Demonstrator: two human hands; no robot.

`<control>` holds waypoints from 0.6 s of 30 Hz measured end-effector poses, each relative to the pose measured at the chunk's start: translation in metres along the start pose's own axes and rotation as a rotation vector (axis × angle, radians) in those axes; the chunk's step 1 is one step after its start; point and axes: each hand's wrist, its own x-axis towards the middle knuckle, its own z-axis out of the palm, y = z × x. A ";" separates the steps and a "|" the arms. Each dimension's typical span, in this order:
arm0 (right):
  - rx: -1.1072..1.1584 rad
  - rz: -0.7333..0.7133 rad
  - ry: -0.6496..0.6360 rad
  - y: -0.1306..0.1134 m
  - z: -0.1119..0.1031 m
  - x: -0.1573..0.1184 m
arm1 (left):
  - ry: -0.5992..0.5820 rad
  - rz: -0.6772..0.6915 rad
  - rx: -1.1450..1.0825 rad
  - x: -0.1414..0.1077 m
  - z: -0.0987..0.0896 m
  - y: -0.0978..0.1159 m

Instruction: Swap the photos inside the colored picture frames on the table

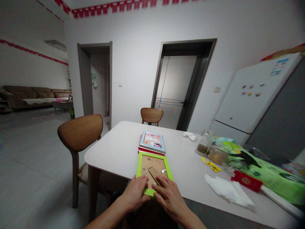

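A picture frame (154, 163) with a lime-green border lies face down near the table's front edge. Its brown backing board has metal clips and a fold-out stand. My left hand (136, 192) is closed around the frame's lower left edge, fingers on top. With bent fingers, my right hand (169, 194) grips the lower right part, fingertips resting on the backing beside the stand and the bottom clip, which they partly hide. Just beyond the green frame, a light-blue photo frame (153, 141) lies face up on a red frame (147, 150).
On the right of the white table (114, 149) are glass jars (205, 143), a white tissue (228, 190), a red packet (247, 180) and a green bag (274, 178). Wooden chairs stand at the left (82, 132) and far side (152, 115). A refrigerator (250, 95) stands behind.
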 end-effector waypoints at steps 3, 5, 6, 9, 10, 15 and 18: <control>0.017 -0.057 -0.042 0.004 -0.003 0.000 | 0.011 -0.009 0.011 0.001 -0.004 0.003; 0.023 -0.092 -0.062 0.006 -0.005 -0.001 | 0.017 -0.014 0.017 0.001 -0.005 0.004; 0.025 -0.105 -0.068 0.006 -0.006 -0.002 | 0.020 -0.016 0.020 0.001 -0.006 0.005; 0.030 -0.129 -0.073 0.006 -0.008 -0.006 | 0.025 -0.015 0.024 0.001 -0.008 0.007; 0.034 -0.134 -0.072 0.007 -0.008 -0.007 | 0.025 -0.013 0.025 0.000 -0.008 0.008; 0.077 -0.036 -0.005 0.020 -0.006 0.000 | 0.017 -0.005 0.016 0.000 -0.007 0.005; -0.006 0.210 0.069 0.035 -0.004 0.014 | 0.015 -0.011 0.010 0.000 -0.006 0.004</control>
